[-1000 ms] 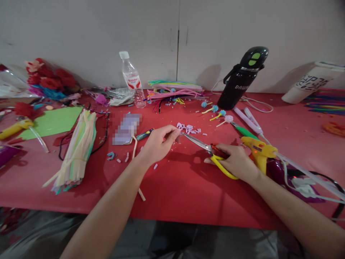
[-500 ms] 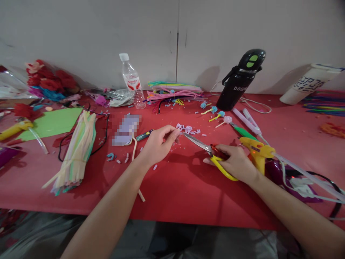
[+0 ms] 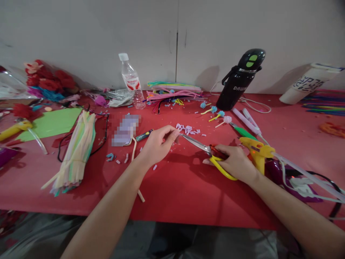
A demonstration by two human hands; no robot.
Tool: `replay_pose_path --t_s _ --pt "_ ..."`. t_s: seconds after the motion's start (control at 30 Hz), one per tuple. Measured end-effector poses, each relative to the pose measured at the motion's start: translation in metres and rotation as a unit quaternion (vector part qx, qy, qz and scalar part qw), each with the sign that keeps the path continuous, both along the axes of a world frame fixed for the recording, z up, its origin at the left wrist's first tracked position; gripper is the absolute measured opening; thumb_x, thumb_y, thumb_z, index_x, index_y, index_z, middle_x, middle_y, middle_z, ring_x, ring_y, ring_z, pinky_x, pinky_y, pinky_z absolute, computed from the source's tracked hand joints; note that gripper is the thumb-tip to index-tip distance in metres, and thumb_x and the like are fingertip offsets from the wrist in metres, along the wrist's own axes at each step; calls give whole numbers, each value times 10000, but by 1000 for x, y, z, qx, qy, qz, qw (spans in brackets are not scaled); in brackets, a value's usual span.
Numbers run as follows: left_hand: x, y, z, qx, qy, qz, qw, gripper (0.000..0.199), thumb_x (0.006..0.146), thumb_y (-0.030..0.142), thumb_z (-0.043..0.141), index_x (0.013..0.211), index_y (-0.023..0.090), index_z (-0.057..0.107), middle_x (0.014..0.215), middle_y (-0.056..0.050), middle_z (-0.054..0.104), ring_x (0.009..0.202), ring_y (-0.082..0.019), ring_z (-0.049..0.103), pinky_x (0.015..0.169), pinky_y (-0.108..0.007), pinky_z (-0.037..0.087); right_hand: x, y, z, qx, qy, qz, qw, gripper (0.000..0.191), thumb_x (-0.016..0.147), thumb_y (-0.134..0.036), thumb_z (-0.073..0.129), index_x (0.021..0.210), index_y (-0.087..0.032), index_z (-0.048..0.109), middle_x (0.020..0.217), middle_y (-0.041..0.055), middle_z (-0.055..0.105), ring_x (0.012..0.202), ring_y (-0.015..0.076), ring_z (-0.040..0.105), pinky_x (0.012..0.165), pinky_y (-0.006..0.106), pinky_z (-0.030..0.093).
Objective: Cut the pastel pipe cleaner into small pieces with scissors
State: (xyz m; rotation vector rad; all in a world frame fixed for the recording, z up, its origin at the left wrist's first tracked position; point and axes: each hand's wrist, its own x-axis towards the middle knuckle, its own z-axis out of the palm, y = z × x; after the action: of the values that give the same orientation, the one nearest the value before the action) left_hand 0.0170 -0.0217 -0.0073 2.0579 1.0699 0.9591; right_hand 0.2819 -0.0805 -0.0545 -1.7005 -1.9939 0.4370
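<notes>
My right hand (image 3: 237, 162) grips the handles of a pair of scissors (image 3: 199, 144), which look yellow and red. The narrow blades look closed or nearly so, and their tips point left at the fingertips of my left hand (image 3: 161, 144). That hand's thumb and fingers are pinched together; whatever sits between them is too small to make out. Just beyond the fingertips lies a small heap of short lilac pieces (image 3: 188, 129). A cream fuzzy stem (image 3: 141, 196) passes beneath my left forearm.
Left lies a tied bundle of pastel fuzzy stems (image 3: 77, 154), with a blurred phone (image 3: 125, 130) beside it. A plastic bottle (image 3: 132, 81) and a black flask (image 3: 239, 81) stand at the back. Near my right wrist rests a yellow glue gun (image 3: 257, 151); small pompom-topped stems (image 3: 221, 114) lie beyond.
The scissors' tips have shifted very slightly left, towards my left fingertips. Both hands stay in nearly the same place.
</notes>
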Motion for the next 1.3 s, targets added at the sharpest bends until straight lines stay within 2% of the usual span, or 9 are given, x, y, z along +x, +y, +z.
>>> replay_pose_path --t_s 0.13,0.47,0.8,1.03,1.3 --pt "0 0 0 -6 -3 -2 1000 310 963 357 434 794 161 603 756 -28 647 696 -125 584 653 -248 434 1 0 -1 -4 4 1 1000 426 712 -570 682 655 -187 506 561 -38 417 517 93 349 448 217 308" --pt "1 1 0 -11 -16 0 1000 297 961 355 434 817 161 607 767 -34 659 703 -130 602 660 -245 453 -3 -2 4 12 34 -20 999 495 693 -623 681 629 -196 440 541 -49 361 506 91 315 440 224 277" --pt "1 -1 1 -5 -9 5 1000 264 952 342 457 839 165 615 772 -32 668 703 -128 599 651 -234 454 -1 -1 2 -5 21 -6 1000 421 713 -527 698 632 -186 463 559 -41 402 530 92 357 457 212 311" --pt "1 -1 1 -2 -7 5 1000 272 954 334 456 815 165 617 764 -23 662 694 -118 590 648 -234 444 -1 -1 1 -7 10 -10 1000 441 706 -541 698 622 -192 441 554 -52 361 523 89 316 450 217 292" --pt "2 -1 1 7 -4 6 1000 266 954 324 460 809 165 616 751 -19 654 687 -115 580 644 -236 428 -1 -1 3 -9 17 -4 1000 437 714 -555 686 632 -190 460 559 -45 385 528 95 340 468 227 304"
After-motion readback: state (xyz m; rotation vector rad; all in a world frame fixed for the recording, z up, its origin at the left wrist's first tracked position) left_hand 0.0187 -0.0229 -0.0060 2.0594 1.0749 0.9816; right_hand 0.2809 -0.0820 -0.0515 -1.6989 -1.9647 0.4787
